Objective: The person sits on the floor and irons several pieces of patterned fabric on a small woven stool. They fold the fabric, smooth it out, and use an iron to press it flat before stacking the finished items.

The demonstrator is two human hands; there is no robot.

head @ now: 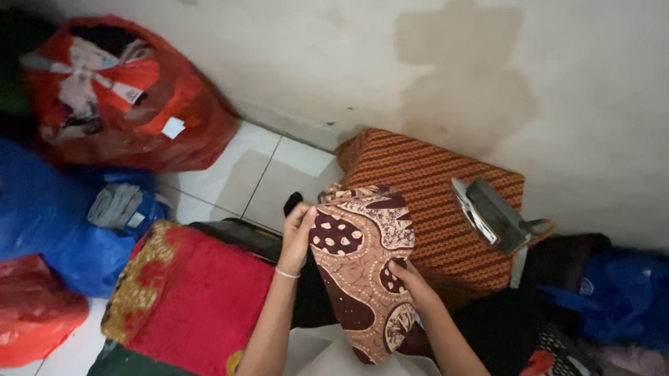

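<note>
Both forearms run off the bottom edge, so only wrists & hands show; the lower end of the folded batik cloth [364,273] is partly cut by the right arm, and what lies under it is too dark to tell. Far left of the left hand [299,235], a red plastic bag [120,92] and a blue bag [35,216] sit half out of frame, contents unclear. Just left of that hand lies a red cloth w/ gold border [193,299]. Beyond both hands, against the wall, a striped orange-brown cushion [425,191] carries an iron [493,215] resting on its side, up & right of the right hand [410,279]. Left hand grips the cloth's left edge near the top, fingers curled round it, thumb side to cloth. Right hand pinches the cloth's right edge lower down, fingers narrow. Cloth hangs btwn the two hands, touching both.
</note>
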